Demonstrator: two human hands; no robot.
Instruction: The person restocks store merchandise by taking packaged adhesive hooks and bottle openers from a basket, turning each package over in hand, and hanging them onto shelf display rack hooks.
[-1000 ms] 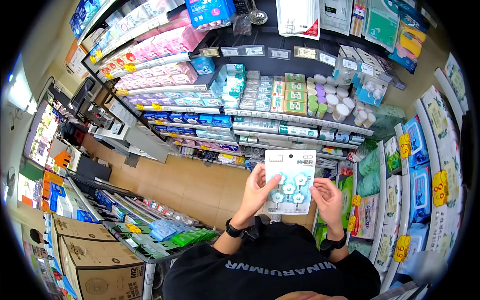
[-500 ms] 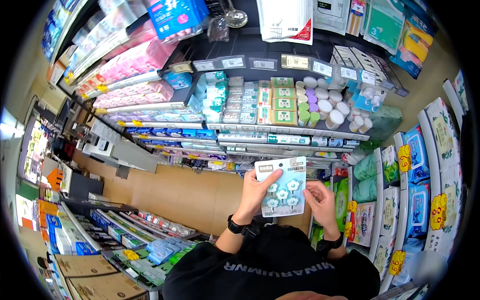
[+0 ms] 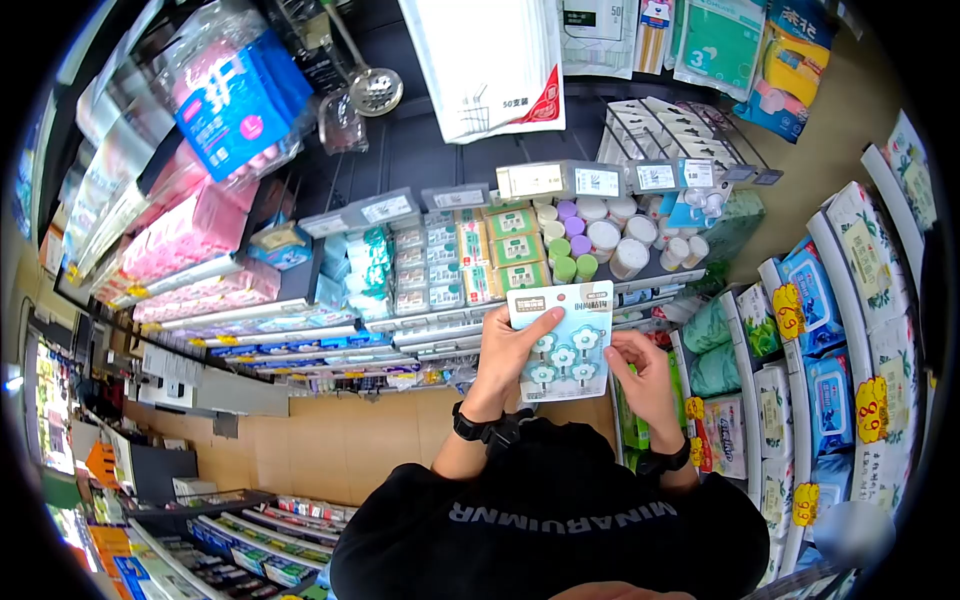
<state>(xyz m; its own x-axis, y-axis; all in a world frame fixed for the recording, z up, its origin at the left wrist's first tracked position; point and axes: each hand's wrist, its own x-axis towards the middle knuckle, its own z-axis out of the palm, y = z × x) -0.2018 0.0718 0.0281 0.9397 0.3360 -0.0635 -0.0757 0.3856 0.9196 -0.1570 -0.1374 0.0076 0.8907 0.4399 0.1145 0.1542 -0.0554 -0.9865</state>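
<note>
A flat blister pack (image 3: 562,345) with several white flower-shaped hooks on a pale blue card is held upright in front of the chest. My left hand (image 3: 512,350) grips its left side, the thumb lying across the upper front and the fingers behind. At the pack's right edge is my right hand (image 3: 643,378), its fingers curled and its thumb and fingertips against the card. Dark bands circle both wrists.
Ahead, a shelf (image 3: 420,325) carries boxes and round tubs (image 3: 603,238). Above hang price tags, a white bag (image 3: 490,70) and a slotted ladle (image 3: 376,91). Wipes packs (image 3: 828,400) line the right shelves. Lower left stands another shelf (image 3: 250,545); tiled floor (image 3: 300,440) lies between.
The view has moved closer to the front shelf and hanging goods. The left thumb has shifted higher on the pack, and the right fingers have curled in at its edge.
</note>
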